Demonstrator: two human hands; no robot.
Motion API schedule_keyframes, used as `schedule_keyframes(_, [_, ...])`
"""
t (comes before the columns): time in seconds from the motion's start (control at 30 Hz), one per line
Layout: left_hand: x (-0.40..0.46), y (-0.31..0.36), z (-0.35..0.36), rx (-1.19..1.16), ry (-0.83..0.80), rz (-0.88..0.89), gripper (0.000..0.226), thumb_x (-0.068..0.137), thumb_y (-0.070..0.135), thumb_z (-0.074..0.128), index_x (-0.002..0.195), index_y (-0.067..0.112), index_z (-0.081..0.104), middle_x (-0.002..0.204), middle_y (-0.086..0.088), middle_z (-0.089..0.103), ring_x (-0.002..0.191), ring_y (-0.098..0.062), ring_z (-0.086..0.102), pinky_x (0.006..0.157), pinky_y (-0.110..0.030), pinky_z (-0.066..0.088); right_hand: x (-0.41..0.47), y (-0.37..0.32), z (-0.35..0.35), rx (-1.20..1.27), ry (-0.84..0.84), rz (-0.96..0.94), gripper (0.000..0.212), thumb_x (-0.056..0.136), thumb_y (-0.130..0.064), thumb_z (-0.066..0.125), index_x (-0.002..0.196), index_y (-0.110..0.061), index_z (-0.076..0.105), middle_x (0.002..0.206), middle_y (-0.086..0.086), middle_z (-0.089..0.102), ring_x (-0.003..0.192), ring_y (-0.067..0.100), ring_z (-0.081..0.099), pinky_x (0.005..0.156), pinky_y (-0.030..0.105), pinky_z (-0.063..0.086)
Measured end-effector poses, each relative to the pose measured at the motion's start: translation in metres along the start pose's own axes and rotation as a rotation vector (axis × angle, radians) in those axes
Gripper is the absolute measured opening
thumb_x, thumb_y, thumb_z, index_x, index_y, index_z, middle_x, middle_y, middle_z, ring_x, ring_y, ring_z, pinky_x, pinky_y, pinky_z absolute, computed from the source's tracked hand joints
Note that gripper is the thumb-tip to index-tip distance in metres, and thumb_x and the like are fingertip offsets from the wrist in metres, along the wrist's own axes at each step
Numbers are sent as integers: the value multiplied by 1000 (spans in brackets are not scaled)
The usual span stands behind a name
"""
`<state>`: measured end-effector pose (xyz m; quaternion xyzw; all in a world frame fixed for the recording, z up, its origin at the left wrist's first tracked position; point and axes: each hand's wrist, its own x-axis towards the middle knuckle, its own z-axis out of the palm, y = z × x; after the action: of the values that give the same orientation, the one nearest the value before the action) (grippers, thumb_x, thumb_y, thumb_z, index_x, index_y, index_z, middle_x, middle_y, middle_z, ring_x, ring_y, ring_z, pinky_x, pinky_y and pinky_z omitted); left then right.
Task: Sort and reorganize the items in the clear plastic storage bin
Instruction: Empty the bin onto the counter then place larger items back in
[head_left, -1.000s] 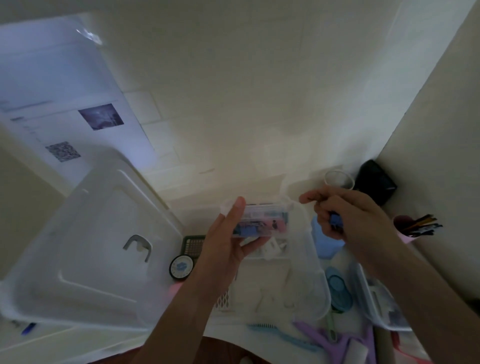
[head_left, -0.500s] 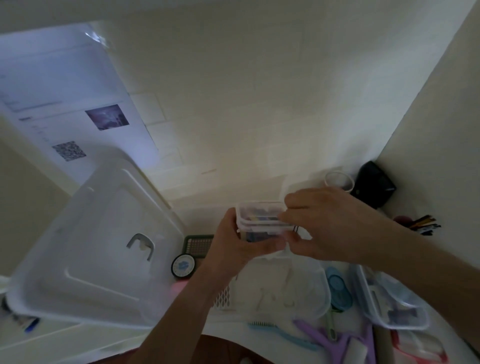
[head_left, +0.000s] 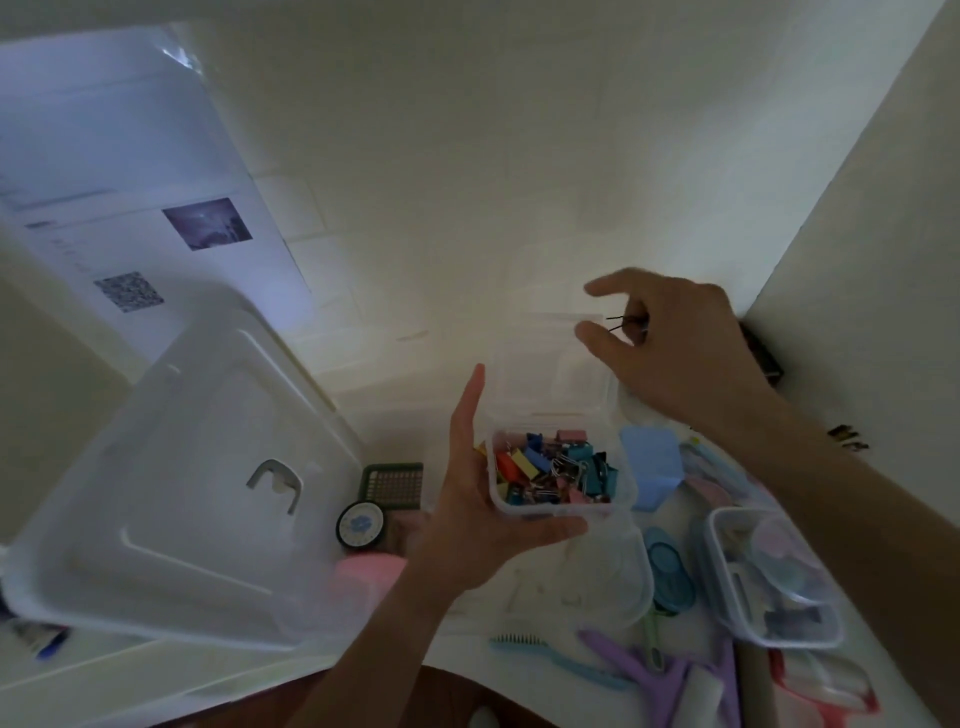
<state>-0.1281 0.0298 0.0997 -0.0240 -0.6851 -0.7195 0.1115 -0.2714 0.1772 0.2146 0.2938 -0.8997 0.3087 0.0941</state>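
My left hand (head_left: 483, 512) cradles a small clear case (head_left: 558, 470) from below and from its left side, thumb straight up along the wall, fingers curled under the rim nearest me. The case is thin, glossy plastic with rounded corners, and its hinged lid (head_left: 553, 364) stands open, tilted away from me. Inside lies a heap of binder clips (head_left: 553, 475): folded metal bodies in red, yellow, blue, teal and pink, with wire handles tangled among them.

My right hand (head_left: 675, 348) hovers above and behind the lid. Its grip is clenched on one clip (head_left: 631, 325), of which only two dark wire handles poke out between thumb and forefinger; the clip's body is hidden in my fingers.

The case sits in the air over the clear bin (head_left: 631, 587), a milky, round-cornered tub on the white bench (head_left: 467, 642). Its contents are too blurred to tell. To the left the bin's big lid (head_left: 171, 493) leans upside down, ribbed, with a notched handle slot. Beside it are a round black dial (head_left: 359, 525), a green mesh basket (head_left: 392, 486) and a pink block (head_left: 366, 571). On the right stand a pale blue box (head_left: 652, 467), a blue oval piece (head_left: 670, 569) and a second clear tub (head_left: 774, 577) with small things inside. A blue comb (head_left: 519, 642) and purple clips (head_left: 644, 665) lie along the bench edge nearest me.
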Motion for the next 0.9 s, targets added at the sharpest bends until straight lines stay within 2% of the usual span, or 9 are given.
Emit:
schedule_keyframes(0.07, [0,-2,0,11,33,1,137,67,-20,82,157,35,-5,143,-14,53,126,-32,60,92,-48,58,-16,-8,4,75,28,15,18,92,-38,64,105,-26,59,66,-6,58,61,6,58,66,30,55])
schedule_keyframes(0.17, [0,-9,0,42,79,3,136,67,-14,85,157,35,-4,128,-15,63,116,-28,67,90,-39,58,-44,-20,17,163,-216,-56,20,88,-36,67,96,-30,51,77,-8,60,68,7,60,63,30,56])
schedule_keyframes(0.27, [1,-14,1,44,91,13,130,69,-17,82,157,26,-4,119,-11,69,114,-22,68,94,-27,55,-61,-18,33,190,-380,-184,31,84,-21,66,109,-29,50,98,-13,52,89,5,54,73,28,51])
schedule_keyframes(0.33, [2,-15,1,24,77,15,125,70,-16,80,156,20,-3,122,-6,69,118,-21,66,97,-28,53,-66,-12,38,226,-406,-244,42,81,-13,58,120,-25,51,108,-9,50,101,9,51,81,28,48])
schedule_keyframes(0.57, [1,-16,0,24,105,30,133,67,-14,83,157,24,-7,121,-12,69,118,-29,66,97,-42,55,-71,-4,34,439,-372,-246,55,78,1,60,129,-19,57,120,-5,58,114,12,58,89,32,52])
schedule_keyframes(0.63, [2,-15,-2,28,116,41,136,66,-17,84,157,24,-8,119,-14,69,115,-29,67,95,-39,55,-71,-1,30,506,-368,-215,56,78,3,55,130,-17,57,124,-6,60,120,12,58,96,32,52])
schedule_keyframes(0.77, [-2,-8,-3,-7,113,43,135,66,-20,82,158,29,-5,128,-19,63,120,-35,63,96,-53,54,-75,2,26,596,-419,-146,63,81,17,45,132,-19,55,136,-10,57,132,10,50,107,35,46])
schedule_keyframes(0.83, [-3,-5,-3,-25,111,36,135,66,-22,80,158,29,-5,132,-12,63,122,-35,62,96,-56,53,-78,1,25,538,-322,-143,57,85,16,50,128,-22,58,135,-15,58,130,4,51,108,26,44])
schedule_keyframes(0.9, [-4,-3,-3,-41,106,31,135,66,-25,78,157,28,-5,135,-8,61,123,-34,62,95,-58,53,-83,1,25,364,-119,-146,42,87,5,62,115,-27,64,118,-19,64,113,-1,59,96,17,48])
